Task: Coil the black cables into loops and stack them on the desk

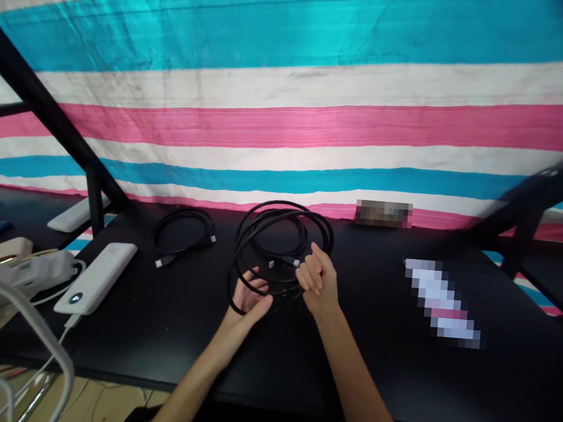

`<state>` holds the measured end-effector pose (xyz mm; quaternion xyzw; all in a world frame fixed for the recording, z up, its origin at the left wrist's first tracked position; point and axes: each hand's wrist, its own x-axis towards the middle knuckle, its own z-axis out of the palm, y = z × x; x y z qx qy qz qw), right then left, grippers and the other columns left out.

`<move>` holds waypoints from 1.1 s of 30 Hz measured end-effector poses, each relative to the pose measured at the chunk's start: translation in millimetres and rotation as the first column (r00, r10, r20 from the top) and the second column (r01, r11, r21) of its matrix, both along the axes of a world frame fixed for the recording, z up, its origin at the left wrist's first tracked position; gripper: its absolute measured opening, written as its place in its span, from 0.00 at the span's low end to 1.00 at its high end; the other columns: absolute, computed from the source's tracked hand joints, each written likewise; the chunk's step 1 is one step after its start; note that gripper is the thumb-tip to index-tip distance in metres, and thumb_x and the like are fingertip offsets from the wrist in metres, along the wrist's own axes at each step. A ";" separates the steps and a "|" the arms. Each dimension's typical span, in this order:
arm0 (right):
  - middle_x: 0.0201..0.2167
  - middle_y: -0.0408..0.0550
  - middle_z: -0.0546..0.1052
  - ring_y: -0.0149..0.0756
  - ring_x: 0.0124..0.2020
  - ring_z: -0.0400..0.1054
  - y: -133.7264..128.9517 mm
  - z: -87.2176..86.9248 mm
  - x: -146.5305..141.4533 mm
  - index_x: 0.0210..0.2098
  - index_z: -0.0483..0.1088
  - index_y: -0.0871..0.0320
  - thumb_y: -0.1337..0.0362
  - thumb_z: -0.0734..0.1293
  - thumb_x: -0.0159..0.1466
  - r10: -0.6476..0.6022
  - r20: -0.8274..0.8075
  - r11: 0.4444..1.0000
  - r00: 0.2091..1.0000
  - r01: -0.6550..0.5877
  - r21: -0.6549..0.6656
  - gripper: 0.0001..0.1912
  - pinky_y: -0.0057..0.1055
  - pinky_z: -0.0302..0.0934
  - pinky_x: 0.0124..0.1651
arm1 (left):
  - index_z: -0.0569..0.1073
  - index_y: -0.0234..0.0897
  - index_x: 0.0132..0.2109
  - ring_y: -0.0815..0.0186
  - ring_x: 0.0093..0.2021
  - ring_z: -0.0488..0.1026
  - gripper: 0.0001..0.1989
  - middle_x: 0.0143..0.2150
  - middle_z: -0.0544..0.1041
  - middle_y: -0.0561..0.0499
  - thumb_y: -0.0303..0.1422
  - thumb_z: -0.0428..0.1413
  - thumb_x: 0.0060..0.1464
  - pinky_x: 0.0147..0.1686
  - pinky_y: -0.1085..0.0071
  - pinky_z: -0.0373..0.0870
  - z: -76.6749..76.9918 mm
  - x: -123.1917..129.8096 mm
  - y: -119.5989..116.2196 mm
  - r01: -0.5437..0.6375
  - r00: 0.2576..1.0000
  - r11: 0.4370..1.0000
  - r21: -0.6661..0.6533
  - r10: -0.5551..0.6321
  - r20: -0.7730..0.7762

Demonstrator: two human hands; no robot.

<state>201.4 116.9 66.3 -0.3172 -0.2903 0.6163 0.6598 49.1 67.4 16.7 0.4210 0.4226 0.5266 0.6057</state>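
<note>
A black cable (241,234) hangs in large, loose loops between my two hands, above the dark table. My left hand (250,299) cradles the left side of the loops, fingers curled and thumb apart, with the cable crossing its palm. Closed in a fist at the right side of the loops is my right hand (319,280); strands run into it, and its grip is partly hidden. Just left of its fingers shows a metal-tipped plug (293,262), with a second small connector (271,264) beside it. Which strand each belongs to I cannot tell.
Another coiled black cable (184,214) lies to the left. Farther left are a white power bank (98,278) with a lead plugged in and a white power strip (42,277). A blurred-out phone-like object (440,301) lies right. Black frame bars (59,115) slant up at both sides.
</note>
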 end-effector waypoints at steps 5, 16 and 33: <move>0.04 0.29 0.48 0.17 0.06 0.38 2.8 1.7 -0.2 0.12 0.50 0.55 0.55 0.72 0.51 -0.045 -0.121 0.999 0.992 0.042 -0.031 0.28 0.18 0.46 0.10 | 0.65 0.38 0.56 0.60 0.49 0.75 0.30 0.48 0.76 0.43 0.46 0.61 0.49 0.53 0.62 0.66 14.5 25.7 1.7 0.061 0.998 0.998 -0.010 -0.061 0.011; 0.20 0.44 0.74 0.38 0.27 0.74 13.8 -20.7 -4.1 0.29 0.69 0.59 0.51 0.70 0.51 -0.155 0.386 0.951 0.909 0.243 -0.191 0.17 0.27 0.67 0.22 | 0.64 0.35 0.36 0.67 0.18 0.75 0.14 0.26 0.76 0.52 0.43 0.50 0.56 0.16 0.76 0.62 33.7 22.0 53.4 -0.061 0.990 0.985 -0.162 0.039 -0.133; 0.09 0.36 0.64 0.24 0.09 0.55 27.2 -43.3 13.9 0.33 0.72 0.62 0.51 0.70 0.52 -0.096 0.624 0.948 0.776 0.263 -0.181 0.20 0.20 0.47 0.10 | 0.68 0.34 0.52 0.66 0.37 0.74 0.16 0.44 0.74 0.46 0.39 0.53 0.60 0.35 0.64 0.74 14.6 1.6 103.1 0.049 0.860 0.953 -0.298 -0.192 -0.474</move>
